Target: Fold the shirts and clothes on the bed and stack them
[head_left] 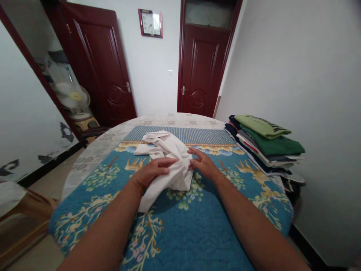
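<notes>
A crumpled white garment [166, 145] lies in loose folds on a blue floral quilted cover [194, 226]. Its kind is hidden by the folds, and one strip hangs toward me. At the garment's left side, my left hand [153, 171] grips a fold between thumb and fingers. My right hand [205, 163] is at the garment's right edge, where several creases run together; the cloth appears pinched between thumb and fingertips, while the index finger stretches out above it.
A stack of folded clothes [267, 146], with a light green shirt [262, 125] on top, stands at the table's right edge by the wall. Beyond the quilted cover shows a pale patterned tablecloth [84, 162]. A wooden chair [28, 207] is at lower left, and a fan [75, 96] stands behind.
</notes>
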A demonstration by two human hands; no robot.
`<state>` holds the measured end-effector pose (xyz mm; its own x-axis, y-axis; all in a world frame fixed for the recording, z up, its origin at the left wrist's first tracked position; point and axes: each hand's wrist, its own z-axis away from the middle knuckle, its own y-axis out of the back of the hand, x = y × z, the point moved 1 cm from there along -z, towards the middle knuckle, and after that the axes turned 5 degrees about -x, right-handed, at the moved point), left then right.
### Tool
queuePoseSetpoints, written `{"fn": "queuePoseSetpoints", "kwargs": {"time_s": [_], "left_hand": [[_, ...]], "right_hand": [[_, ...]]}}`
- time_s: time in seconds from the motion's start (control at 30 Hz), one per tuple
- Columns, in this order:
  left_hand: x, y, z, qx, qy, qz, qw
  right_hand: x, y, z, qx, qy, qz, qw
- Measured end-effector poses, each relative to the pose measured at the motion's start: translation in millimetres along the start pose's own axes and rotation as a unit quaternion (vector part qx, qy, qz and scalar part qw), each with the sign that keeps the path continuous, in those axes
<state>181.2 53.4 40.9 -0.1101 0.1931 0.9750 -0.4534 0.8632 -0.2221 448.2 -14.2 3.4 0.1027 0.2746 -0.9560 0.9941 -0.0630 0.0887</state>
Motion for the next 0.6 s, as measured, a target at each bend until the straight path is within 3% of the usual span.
{"fn": "queuePoseSetpoints", "kwargs": {"time_s": [0.13, 0.2, 0.27, 0.4, 0.5, 0.6], "left_hand": [[-20, -36.3, -17, -0.21, 0.074, -0.129, 0.966], [-27, -44.9, -21, -0.25, 0.075, -0.175, 0.949], [-30, -46.8, -22, -0.252, 0.076, -0.165, 0.95], [-29, -41.5, -17, -0.233, 0.103, -0.073, 0.964], [-28, -39.3, -16, -0.223, 0.111, -0.074, 0.966], [-29, -40.8, -18, -0.225, 0.106, -0.116, 0.961]], "right_hand": [[-3, -22, 8, -0.069, 0.101, 0.171, 0.978], [-1, -28, 10, -0.095, 0.129, 0.22, 0.962], [1, -29, 10, -0.089, 0.122, 0.234, 0.96], [5, -16, 5, 0.066, 0.054, 0.171, 0.982], [9, -6, -1, 0.175, -0.006, 0.028, 0.984], [14, -2, -5, 0.22, -0.043, -0.144, 0.964]]}}
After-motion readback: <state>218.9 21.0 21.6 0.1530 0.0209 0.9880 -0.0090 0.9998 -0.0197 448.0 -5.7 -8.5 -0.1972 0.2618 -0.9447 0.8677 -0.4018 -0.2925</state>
